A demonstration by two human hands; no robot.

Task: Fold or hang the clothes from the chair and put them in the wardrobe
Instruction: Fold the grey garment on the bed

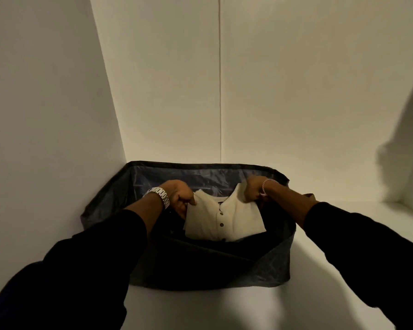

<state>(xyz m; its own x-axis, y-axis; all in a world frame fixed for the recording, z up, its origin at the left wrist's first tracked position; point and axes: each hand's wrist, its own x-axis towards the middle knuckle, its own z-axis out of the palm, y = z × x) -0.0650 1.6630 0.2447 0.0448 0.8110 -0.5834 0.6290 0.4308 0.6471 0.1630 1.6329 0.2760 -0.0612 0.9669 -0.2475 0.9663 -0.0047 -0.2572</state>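
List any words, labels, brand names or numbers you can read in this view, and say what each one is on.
No text can be read.
Neck label of the folded cream shirt: a small dark patch at the collar, too small and blurred to read.
Watch on the left hand: only the metal band shows, no dial or numbers.
Dark fabric bin, wardrobe walls and right hand: no print visible.

Dim, warm yellowish light is filling the view, and the white back wall (284, 91) above the dark fabric bin (200, 265) is taking most of it. Right of the bin a large soft shadow is lying across the wall. The bin's inside is sinking into near black. Below the bin, both sleeves are blurring and stretching toward the corners.
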